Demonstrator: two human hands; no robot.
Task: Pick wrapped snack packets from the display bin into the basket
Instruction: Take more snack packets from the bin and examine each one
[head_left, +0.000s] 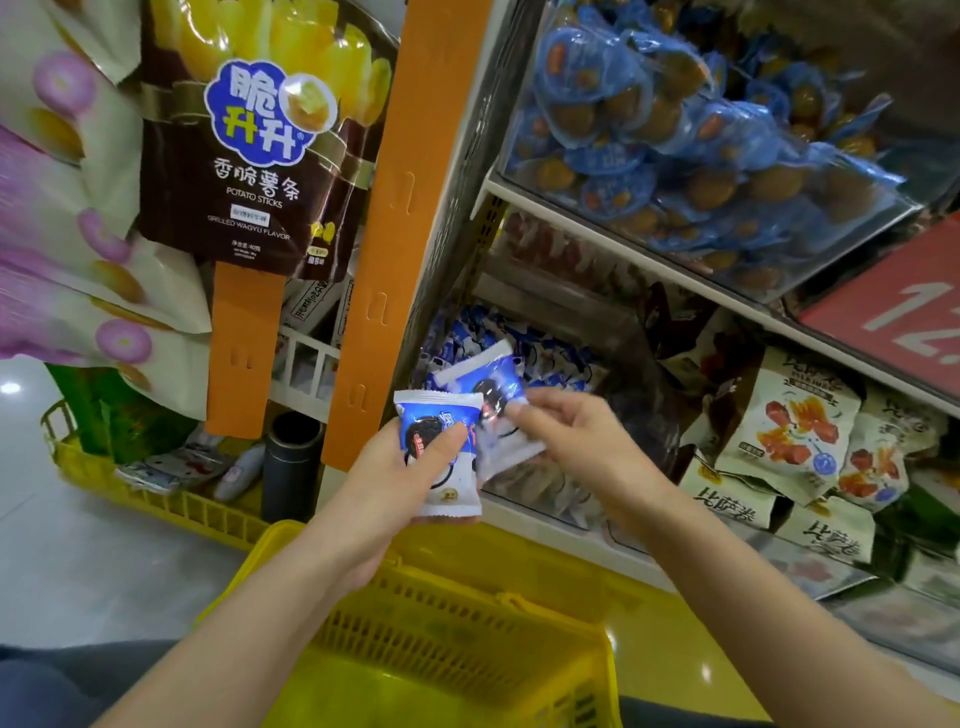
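**Yellow basket below, a packet in each hand**

Yellow basket (447, 644), latticed plastic, sits lowest in the head view, under both forearms. Pale glossy floor (78, 545) runs off to the left. A shop shelf (649, 260) rises on the right.

The left hand (395, 467) grips the front packet (449, 488), a blue-and-white wrapper with a dark cookie printed on it. The thumb lies across its face and the fingers are behind it. The right hand (571, 431) pinches the rear packet (488, 384) of the same kind by one edge, fingers narrowed. The two packets overlap, both above the basket's far rim and just in front of the display bin (530, 499). A heap of matching packets (550, 364) lies in that bin.

An orange upright strip (410, 208) stands left of the bin. Beside it hangs a brown potato-sticks bag (260, 156). On the shelf above, a clear bin (727, 244) holds blue-wrapped snacks. A red price sign (893, 312) juts out at right, over cream packets (800, 415) printed with red pieces. On the floor at left are a second yellow basket (156, 499) and a dark cylinder (291, 462).
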